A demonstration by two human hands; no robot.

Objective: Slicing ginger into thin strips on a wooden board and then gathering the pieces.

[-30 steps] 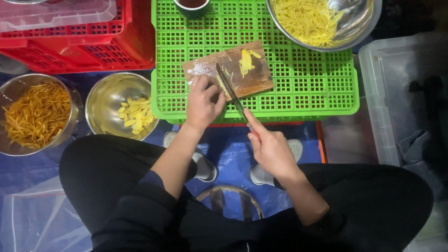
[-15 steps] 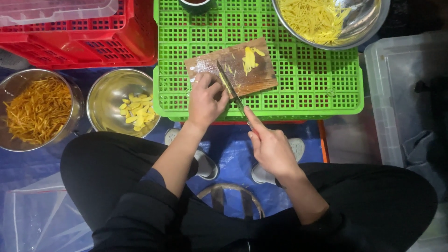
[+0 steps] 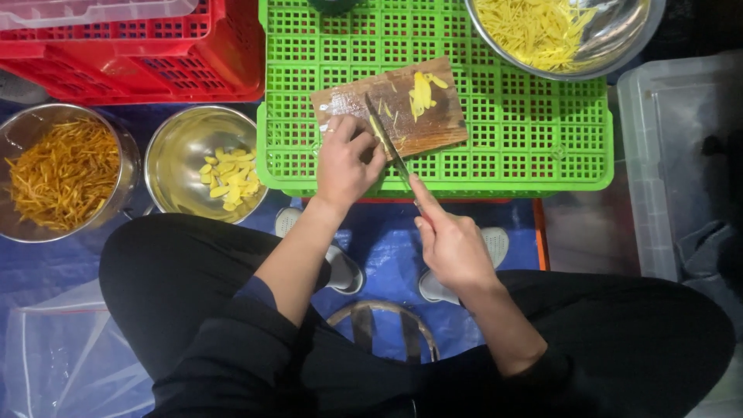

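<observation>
A small wooden cutting board (image 3: 356, 97) lies on an upturned green plastic crate (image 3: 511, 147). My right hand (image 3: 453, 240) grips the handle of a knife (image 3: 385, 142), whose blade angles up across the board. My left hand (image 3: 344, 162) rests curled on the board's near left edge, fingers pressed down right beside the blade on a piece mostly hidden under them. A few yellow cut pieces (image 3: 422, 91) lie on the board's far right part.
A steel bowl (image 3: 186, 147) with yellow slices and another bowl (image 3: 19, 139) of orange-yellow shreds sit at the left. A big steel bowl (image 3: 619, 39) of pale yellow shreds stands on the crate's far right. A red crate (image 3: 155, 54) is behind, a clear bin (image 3: 665, 155) at the right.
The view has shifted slightly. The knife blade has stayed beside my left fingers on the board; both hands remain in nearly the same place.
</observation>
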